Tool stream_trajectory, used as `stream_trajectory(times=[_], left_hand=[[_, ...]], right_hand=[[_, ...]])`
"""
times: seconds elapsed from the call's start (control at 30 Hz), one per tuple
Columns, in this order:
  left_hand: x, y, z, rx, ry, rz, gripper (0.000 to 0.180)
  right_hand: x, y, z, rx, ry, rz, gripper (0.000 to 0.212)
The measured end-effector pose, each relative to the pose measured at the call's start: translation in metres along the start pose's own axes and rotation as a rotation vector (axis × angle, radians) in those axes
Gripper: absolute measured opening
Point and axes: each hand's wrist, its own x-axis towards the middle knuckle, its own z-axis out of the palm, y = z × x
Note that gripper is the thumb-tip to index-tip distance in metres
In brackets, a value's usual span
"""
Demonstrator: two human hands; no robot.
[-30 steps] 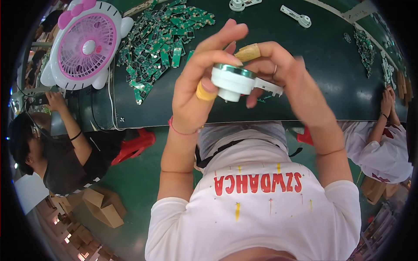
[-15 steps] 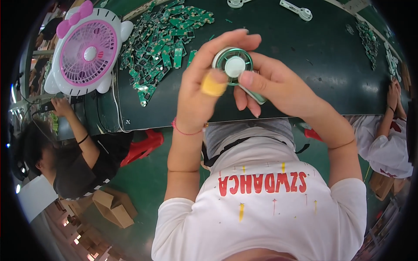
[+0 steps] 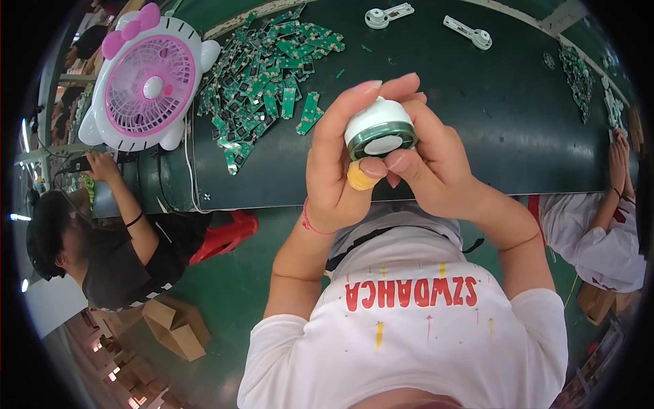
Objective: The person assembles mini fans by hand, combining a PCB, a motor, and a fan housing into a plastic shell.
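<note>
My left hand (image 3: pixel 339 153) and my right hand (image 3: pixel 436 160) together hold a small round-headed white and green device (image 3: pixel 380 131) above the table's near edge. Its white shell bulges away from me, and a glossy green ring circles a pale round centre on the side toward me. Both thumbs press near the ring's lower rim, while the fingers curl round the sides. Yellow tape (image 3: pixel 361 176) wraps my left thumb. Most of the device below the head is hidden by my hands, so its exact kind cannot be told.
Many green circuit boards (image 3: pixel 266 88) lie heaped on the dark table (image 3: pixel 504 109), left of my hands. A pink and white fan (image 3: pixel 151 87) stands beyond them. Two white handled housings (image 3: pixel 388 15) (image 3: pixel 469 32) lie at the back. Co-workers sit at both sides; cardboard boxes (image 3: pixel 176 327) are on the floor.
The device has tipped, so its white shell now shows above the green ring. Both hands have shifted slightly right and down, and my left thumb has come against the rim.
</note>
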Motion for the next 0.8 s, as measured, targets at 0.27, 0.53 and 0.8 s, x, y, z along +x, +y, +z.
stream_trajectory(times=[0.27,0.53,0.8], left_hand=[[-0.001,-0.003,-0.005,0.131,-0.023,0.044,0.053],[0.006,-0.017,-0.008,-0.274,0.142,-0.149,0.056],[0.004,-0.017,-0.021,-0.161,0.045,-0.014,0.062]], right_hand=[[-0.002,0.008,0.006,-0.197,0.128,-0.171,0.028],[0.011,0.011,-0.003,-0.155,0.041,0.017,0.026],[0.003,-0.008,0.007,-0.877,0.026,-0.129,0.033]])
